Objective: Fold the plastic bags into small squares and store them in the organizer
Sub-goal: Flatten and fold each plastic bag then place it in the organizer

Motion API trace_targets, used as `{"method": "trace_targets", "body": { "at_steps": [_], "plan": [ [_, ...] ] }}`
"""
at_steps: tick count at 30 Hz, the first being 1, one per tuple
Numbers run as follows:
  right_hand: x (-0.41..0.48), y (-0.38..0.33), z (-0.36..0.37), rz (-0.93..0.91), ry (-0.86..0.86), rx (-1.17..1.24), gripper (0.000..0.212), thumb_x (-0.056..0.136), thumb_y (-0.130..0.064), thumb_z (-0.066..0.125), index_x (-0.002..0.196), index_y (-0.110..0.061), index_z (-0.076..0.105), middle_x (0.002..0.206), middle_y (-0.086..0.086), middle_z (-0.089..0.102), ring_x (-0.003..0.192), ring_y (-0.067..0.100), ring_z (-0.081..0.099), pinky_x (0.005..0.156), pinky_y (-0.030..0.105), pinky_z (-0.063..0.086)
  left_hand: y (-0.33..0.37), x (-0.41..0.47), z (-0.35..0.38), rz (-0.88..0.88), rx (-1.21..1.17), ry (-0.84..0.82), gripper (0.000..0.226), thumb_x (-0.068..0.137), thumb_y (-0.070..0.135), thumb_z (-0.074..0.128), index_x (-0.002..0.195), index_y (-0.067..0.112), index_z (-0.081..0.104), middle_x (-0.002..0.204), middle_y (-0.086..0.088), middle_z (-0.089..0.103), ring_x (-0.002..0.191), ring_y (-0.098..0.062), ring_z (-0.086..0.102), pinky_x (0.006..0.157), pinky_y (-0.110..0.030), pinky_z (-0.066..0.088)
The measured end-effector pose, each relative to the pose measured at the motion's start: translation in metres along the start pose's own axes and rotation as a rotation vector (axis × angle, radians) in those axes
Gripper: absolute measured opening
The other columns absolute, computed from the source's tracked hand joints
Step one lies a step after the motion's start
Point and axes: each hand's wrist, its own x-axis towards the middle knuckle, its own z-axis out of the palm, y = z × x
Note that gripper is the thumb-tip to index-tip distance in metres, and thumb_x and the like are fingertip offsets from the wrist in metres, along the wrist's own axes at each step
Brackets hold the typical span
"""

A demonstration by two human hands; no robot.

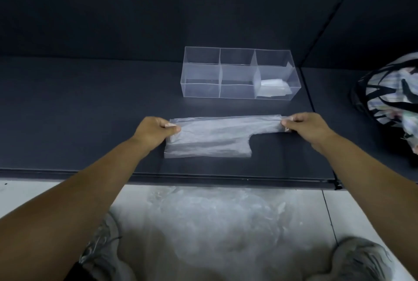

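Dark and flat, the counter (90, 111) has a clear plastic bag (210, 139) lying on it, folded into a long strip, with the left hand (156, 131) pinching its left end and the right hand (303, 128) pinching the handle end on the right. Just behind the bag sits the clear organizer (239, 73) with six boxes, and one folded bag (273, 87) lies in its front right box. More clear bags (214, 224) lie on the floor below the counter edge, between two grey shoes (359, 260).

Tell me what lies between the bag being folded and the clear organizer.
In the head view, only bare dark tabletop lies between the plastic bag, held at its ends by the left hand and right hand, and the organizer.
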Motion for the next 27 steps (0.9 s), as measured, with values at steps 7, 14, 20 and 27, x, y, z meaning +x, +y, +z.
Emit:
{"method": "trace_targets", "body": {
  "at_steps": [7,14,20,27],
  "plan": [
    [0.035,0.009,0.023,0.023,0.167,-0.209,0.024,0.086,-0.029,0.069,0.091,-0.005,0.070,0.090,0.005,0.063,0.087,0.020,0.057,0.074,0.024,0.039,-0.004,0.014,0.022,0.050,0.234,0.223,0.030,0.080,0.040,0.071,0.062,0.016,0.066,0.074,0.000,0.069,0.078,-0.021,0.065,0.062,-0.025,0.045],
    [0.035,0.006,0.026,0.051,0.192,-0.273,0.022,0.086,-0.030,0.067,0.085,-0.008,0.069,0.103,0.008,0.069,0.093,0.024,0.061,0.071,0.025,0.039,0.009,-0.017,0.063,0.623,0.550,0.362,0.029,0.091,0.009,0.057,0.120,0.004,0.061,0.125,-0.018,0.055,0.112,-0.035,0.053,0.098,-0.043,0.038],
    [-0.012,-0.032,0.084,-0.377,0.507,-0.519,0.029,0.084,-0.009,0.060,0.113,-0.005,0.061,0.120,0.021,0.051,0.111,0.040,0.048,0.092,0.045,0.040,-0.025,-0.025,0.093,0.444,0.854,0.086,0.072,0.098,0.055,0.017,0.152,0.014,-0.006,0.161,0.000,-0.008,0.147,-0.017,-0.010,0.117,-0.035,-0.012],
    [-0.040,-0.030,0.188,-0.565,-0.084,-0.696,0.054,0.104,-0.037,0.023,0.153,-0.018,0.015,0.162,0.002,0.005,0.148,0.016,-0.002,0.118,0.033,-0.008,-0.033,-0.022,0.093,0.423,0.976,0.100,0.067,0.092,0.055,0.000,0.144,0.020,-0.024,0.158,0.000,-0.021,0.142,-0.021,-0.026,0.115,-0.045,-0.016]
  ]
}}
